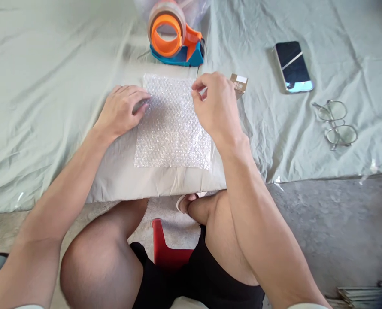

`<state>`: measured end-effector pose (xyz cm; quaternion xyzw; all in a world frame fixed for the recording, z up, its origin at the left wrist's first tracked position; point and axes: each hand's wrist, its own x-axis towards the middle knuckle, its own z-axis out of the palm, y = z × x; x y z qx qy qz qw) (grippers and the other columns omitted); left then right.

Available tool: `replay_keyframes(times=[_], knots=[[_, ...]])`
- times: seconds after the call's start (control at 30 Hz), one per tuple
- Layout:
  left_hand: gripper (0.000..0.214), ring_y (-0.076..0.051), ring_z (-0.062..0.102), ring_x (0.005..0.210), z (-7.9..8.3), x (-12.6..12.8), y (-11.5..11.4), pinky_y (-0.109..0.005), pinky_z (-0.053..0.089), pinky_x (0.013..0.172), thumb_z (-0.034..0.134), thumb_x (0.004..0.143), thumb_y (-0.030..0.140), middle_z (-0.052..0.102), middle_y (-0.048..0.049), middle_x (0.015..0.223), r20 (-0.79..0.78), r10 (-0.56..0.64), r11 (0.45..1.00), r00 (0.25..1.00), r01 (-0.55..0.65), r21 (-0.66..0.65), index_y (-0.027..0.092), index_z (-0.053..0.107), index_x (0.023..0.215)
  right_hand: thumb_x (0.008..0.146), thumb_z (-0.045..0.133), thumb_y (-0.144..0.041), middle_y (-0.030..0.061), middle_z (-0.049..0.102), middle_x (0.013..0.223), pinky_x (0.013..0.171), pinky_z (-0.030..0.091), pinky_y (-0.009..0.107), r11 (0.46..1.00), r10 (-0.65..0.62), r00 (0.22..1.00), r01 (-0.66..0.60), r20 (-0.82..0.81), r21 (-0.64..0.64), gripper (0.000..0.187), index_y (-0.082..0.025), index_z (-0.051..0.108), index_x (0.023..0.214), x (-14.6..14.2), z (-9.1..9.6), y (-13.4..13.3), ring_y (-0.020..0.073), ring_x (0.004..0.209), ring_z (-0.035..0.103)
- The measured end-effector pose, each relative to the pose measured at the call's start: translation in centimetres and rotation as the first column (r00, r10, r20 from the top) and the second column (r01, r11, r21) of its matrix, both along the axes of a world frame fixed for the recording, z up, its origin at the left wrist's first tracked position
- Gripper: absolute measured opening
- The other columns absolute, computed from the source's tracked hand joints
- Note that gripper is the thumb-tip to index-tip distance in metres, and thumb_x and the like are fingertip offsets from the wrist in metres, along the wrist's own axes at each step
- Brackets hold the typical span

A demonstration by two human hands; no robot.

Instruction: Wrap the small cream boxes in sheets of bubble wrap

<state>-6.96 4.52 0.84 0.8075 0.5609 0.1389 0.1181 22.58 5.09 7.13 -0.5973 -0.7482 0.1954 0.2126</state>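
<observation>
A: Where do we have the flat, clear sheet of bubble wrap (174, 128)?

B: We log it at the near edge of the surface covered in wrinkled, pale grey-green cloth (65, 56), between the two bare hands.

A: Left hand (123, 109)?

B: At the sheet's left edge, toward the far end. We see thumb and forefinger a little apart; contact with the plastic, we cannot tell.

A: Right hand (216, 107)?

B: Over the right edge, fingers curled, thumb and forefinger tips close. We cannot tell whether they pinch the film.

A: Surroundings?

B: Far side, just beyond the sheet: an orange and blue plastic tape dispenser (181, 38) with its roll, a translucent plastic bag (199, 13) behind. Just right of the right hand we note a small brown cardboard box (240, 83), partly hidden. Farther right, a dark-screened smartphone (294, 66); nearer us, thin-framed eyeglasses (341, 134). Below, between the knees, a red plastic seat (167, 251).
</observation>
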Motion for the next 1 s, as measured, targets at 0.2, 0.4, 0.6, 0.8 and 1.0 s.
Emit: replay_keyframes(times=[0.2,0.4,0.6,0.8,1.0], knots=[[0.058,-0.032,0.050,0.148,0.5,-0.2,0.2,-0.067,0.031,0.131,0.031,0.120,0.070,0.069,0.0015,0.149,-0.059,0.037,0.999,0.998,-0.034,0.040,0.030,0.067,0.141,0.115,0.063,-0.035,0.0143,0.074,0.149,0.128,0.055,0.065,0.995,-0.102,0.995,0.102,-0.017,-0.013,0.016,-0.030,0.075,0.123,0.0,-1.2,-0.1,0.0426,0.147,0.068],[0.067,-0.031,0.051,0.155,1.2,0.3,-0.2,-0.066,0.034,0.135,0.020,0.121,0.072,0.067,-0.0003,0.162,-0.115,0.047,0.997,0.992,-0.040,0.067,0.029,0.063,0.148,0.113,0.068,-0.045,0.0143,0.078,0.134,0.122,0.058,0.070,0.996,-0.025,0.999,0.022,-0.032,-0.089,0.021,-0.031,0.073,0.128,0.0,-2.9,0.1,0.0443,0.145,0.069],[0.055,-0.032,0.064,0.155,1.1,0.3,-0.5,-0.063,0.046,0.131,0.028,0.122,0.057,0.074,0.0017,0.165,-0.062,-0.016,0.996,0.998,0.021,0.084,0.037,0.073,0.148,0.109,0.074,-0.033,0.0124,0.078,0.128,0.121,0.058,0.065,0.995,0.021,0.997,-0.027,-0.070,-0.096,0.006,-0.030,0.075,0.114,0.2,-3.7,0.5,0.0407,0.135,0.072],[0.047,-0.032,0.071,0.148,1.0,0.0,-0.4,-0.061,0.052,0.132,0.039,0.119,0.058,0.079,0.0004,0.156,0.005,0.016,0.992,1.000,-0.016,0.121,0.040,0.077,0.140,0.107,0.076,-0.034,0.0157,0.069,0.143,0.125,0.055,0.069,0.993,0.039,0.998,-0.045,-0.054,-0.106,0.020,-0.029,0.074,0.126,-0.3,-3.6,0.4,0.0430,0.148,0.064],[0.043,-0.034,0.073,0.143,0.9,0.2,-0.5,-0.060,0.054,0.131,0.044,0.117,0.052,0.081,-0.0031,0.149,-0.006,0.015,0.989,1.000,-0.013,0.150,0.038,0.079,0.136,0.113,0.059,-0.042,0.0102,0.052,0.181,0.136,0.037,0.081,0.983,-0.177,0.979,0.181,-0.097,0.032,0.058,-0.048,0.047,0.169,1.3,-0.8,0.6,0.0432,0.181,0.027]])
